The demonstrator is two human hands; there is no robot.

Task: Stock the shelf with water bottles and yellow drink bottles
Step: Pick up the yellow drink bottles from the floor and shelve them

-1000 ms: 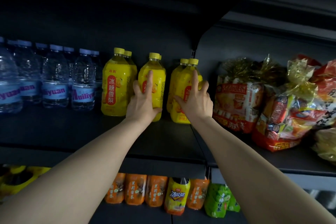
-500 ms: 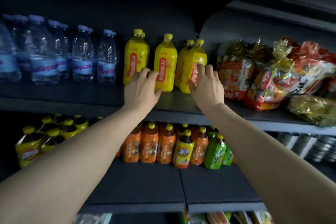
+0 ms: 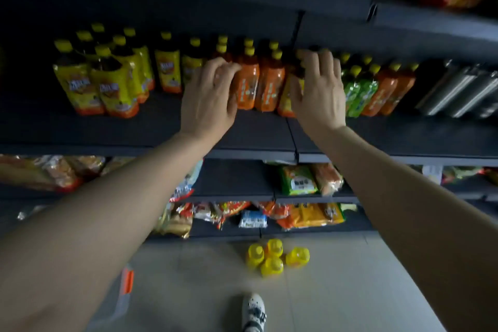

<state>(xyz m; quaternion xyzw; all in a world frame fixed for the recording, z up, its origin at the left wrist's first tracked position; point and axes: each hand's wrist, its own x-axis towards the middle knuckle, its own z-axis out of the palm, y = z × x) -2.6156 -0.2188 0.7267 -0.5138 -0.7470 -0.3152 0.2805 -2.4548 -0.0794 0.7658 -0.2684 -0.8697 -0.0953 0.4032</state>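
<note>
Hovering empty w/ fingers loosely curled, your left hand (image 3: 208, 97) & right hand (image 3: 318, 94) sit before the orange bottles (image 3: 258, 83) (between loads, I'd say); yellow drink bottles (image 3: 275, 256) wait on the floor — reach down next.

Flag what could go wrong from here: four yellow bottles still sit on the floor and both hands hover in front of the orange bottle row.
1. The left hand and right hand, loosely curled and empty, hang close to the orange bottles; a careless pull back might topple that tight row.
2. The yellow drink bottles stand on the floor just ahead of the shoe; a step forward could kick them over.
</note>
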